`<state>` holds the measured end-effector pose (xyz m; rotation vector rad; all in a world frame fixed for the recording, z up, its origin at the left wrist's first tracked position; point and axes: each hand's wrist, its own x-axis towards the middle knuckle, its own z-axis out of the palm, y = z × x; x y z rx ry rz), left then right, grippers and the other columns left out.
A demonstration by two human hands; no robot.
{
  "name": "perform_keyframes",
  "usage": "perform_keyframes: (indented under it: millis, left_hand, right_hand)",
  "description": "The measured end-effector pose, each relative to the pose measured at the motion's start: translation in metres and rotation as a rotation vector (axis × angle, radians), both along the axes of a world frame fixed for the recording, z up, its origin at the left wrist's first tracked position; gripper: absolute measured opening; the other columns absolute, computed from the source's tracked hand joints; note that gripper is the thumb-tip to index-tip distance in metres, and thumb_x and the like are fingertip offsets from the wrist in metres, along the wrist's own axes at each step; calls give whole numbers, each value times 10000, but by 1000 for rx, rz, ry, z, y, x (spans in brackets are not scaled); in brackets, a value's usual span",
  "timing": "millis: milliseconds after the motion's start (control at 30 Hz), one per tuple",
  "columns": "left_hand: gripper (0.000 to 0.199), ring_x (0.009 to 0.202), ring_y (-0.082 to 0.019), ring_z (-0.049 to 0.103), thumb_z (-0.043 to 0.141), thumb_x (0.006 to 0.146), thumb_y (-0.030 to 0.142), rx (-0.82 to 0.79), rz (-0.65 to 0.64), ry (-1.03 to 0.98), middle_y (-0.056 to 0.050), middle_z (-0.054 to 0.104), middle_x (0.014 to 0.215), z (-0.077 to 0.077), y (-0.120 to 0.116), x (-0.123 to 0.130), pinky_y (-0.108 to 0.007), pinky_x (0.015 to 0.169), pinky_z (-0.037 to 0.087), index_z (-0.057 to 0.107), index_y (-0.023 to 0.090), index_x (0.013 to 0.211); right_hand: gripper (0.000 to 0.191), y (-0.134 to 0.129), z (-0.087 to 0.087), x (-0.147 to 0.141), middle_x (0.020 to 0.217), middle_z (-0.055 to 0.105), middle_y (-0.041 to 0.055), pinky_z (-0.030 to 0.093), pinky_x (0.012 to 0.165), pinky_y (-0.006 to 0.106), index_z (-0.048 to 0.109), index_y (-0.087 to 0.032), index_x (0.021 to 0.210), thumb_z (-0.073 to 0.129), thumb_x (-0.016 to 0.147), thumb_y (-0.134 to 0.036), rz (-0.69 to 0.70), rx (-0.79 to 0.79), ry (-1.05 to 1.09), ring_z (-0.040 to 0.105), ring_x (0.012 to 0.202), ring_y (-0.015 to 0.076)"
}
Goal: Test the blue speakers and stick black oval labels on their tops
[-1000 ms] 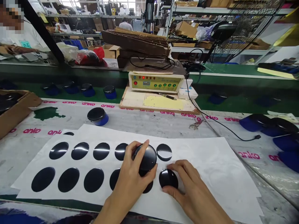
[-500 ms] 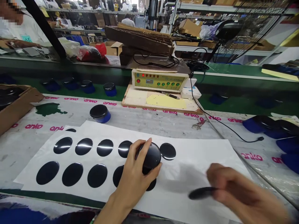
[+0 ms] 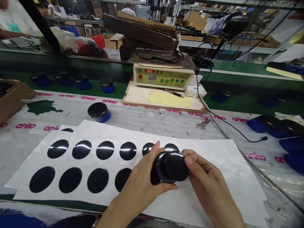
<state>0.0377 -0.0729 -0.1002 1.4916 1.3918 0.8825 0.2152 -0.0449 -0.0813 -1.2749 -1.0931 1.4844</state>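
In my left hand (image 3: 140,182) is a round black case (image 3: 159,166), its fingers and thumb wrapped around the sides. My right hand (image 3: 210,182) pinches a thin, glossy black disc (image 3: 177,167) by its right edge. This disc overlaps the top of the case, slightly off-centre to the right; whether the two touch I cannot tell. Beneath both hands lies a white sheet (image 3: 201,205) bearing rows of black round stickers (image 3: 98,180). Some of these are hidden by my left hand.
A blue round unit with black top (image 3: 99,111) stands beyond the sheet. More blue units (image 3: 262,123) cluster at right. A control box (image 3: 163,77) with buttons sits on a board behind, its black cable (image 3: 234,126) trailing right. A cardboard box (image 3: 17,98) is at left.
My right hand has moved left with the disc, from the sheet's right side to the case, and the disc now faces me flat. My left hand still holds the case.
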Motion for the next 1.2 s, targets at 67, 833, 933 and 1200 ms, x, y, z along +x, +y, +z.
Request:
perform_keyframes:
  millis: [67,833,933,1200]
  left_hand:
    - [1053,1289,-194,473,816,655,335,5,0,-6,125,524,1360,-1,0,0,-423,1051,416,81,600,1361]
    - [997,1291,-163,468,772,714,352,10,-22,7,128,509,1372,2,0,0,-373,1050,419,58,589,1368]
    - [999,1284,-151,474,770,720,328,1,-19,9,131,509,1372,3,-1,1,-354,1047,420,56,586,1369]
    - [1018,1237,-206,529,772,712,345,2,5,38,40,541,1354,2,0,2,-362,988,478,62,469,1431]
  right_hand:
    - [255,-1,-5,-6,897,512,15,396,718,255,608,-208,738,657,818,-445,-5,-28,9,463,847,168]
    - [232,-5,0,-21,856,525,30,459,634,254,554,-207,650,630,834,-327,-85,318,-393,538,769,163]
    - [233,-6,-2,-19,869,522,32,461,646,255,551,-207,656,620,845,-323,-73,319,-405,541,792,167]
    - [216,-4,-5,-19,870,510,21,447,646,239,511,-214,702,565,895,-296,4,364,-427,528,795,151]
